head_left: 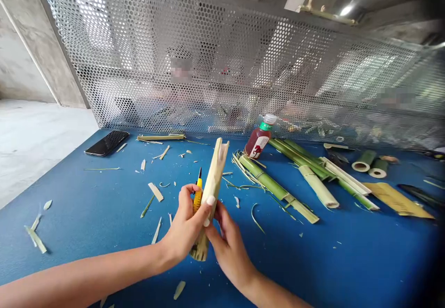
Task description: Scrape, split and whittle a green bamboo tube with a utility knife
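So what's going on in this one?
A person's left hand grips a yellow snap-off utility knife against a pale, notched length of split bamboo, while the right hand holds the lower part of that piece. Green bamboo stalks lie beyond on a blue work mat, among scattered pale shavings.

Bright, diffuse daylight, coming through perforated metal screen (222, 62); strong glare patches on screen. Only soft shadows on blue table (323, 261). Bamboo tube (212, 187) fairly sharp. Wide-angle bending, blur and darkening toward right edge.
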Available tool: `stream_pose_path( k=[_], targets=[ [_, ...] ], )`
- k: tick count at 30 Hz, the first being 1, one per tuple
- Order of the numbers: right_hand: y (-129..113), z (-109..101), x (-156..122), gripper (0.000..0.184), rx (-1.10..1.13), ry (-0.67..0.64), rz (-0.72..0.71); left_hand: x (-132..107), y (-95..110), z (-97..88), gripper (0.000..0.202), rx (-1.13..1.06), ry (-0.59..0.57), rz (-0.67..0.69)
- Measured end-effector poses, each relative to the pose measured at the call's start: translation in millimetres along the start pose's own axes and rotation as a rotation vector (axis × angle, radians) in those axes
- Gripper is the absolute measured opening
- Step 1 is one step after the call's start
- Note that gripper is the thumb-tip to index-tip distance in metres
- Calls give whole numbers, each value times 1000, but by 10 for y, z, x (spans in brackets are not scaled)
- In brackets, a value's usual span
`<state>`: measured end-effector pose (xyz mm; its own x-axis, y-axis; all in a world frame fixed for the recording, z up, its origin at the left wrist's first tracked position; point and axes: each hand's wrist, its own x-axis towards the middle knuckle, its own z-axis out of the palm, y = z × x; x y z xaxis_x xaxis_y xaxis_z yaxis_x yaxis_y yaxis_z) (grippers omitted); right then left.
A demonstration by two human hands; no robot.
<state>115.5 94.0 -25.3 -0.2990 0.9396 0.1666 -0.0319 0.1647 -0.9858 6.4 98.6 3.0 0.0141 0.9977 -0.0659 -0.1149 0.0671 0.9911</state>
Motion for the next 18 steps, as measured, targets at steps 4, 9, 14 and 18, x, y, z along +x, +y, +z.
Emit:
stream_pose_path(
  k=[4,9,14,18],
  targets=[
    [48,-47,-3,50,-275,11,-27,69,-46,0,37,-7,-42,-47],
    [81,-153,120,55,78,19,173,156,-8,-128,41,-167,-103,-134],
    [113,-169,244,45,579,-96,419,169,14,-146,36,-156,-348,-230],
    [109,-150,268,32,631,1,452,183,23,-165,35,-56,-434,-205]
  ],
)
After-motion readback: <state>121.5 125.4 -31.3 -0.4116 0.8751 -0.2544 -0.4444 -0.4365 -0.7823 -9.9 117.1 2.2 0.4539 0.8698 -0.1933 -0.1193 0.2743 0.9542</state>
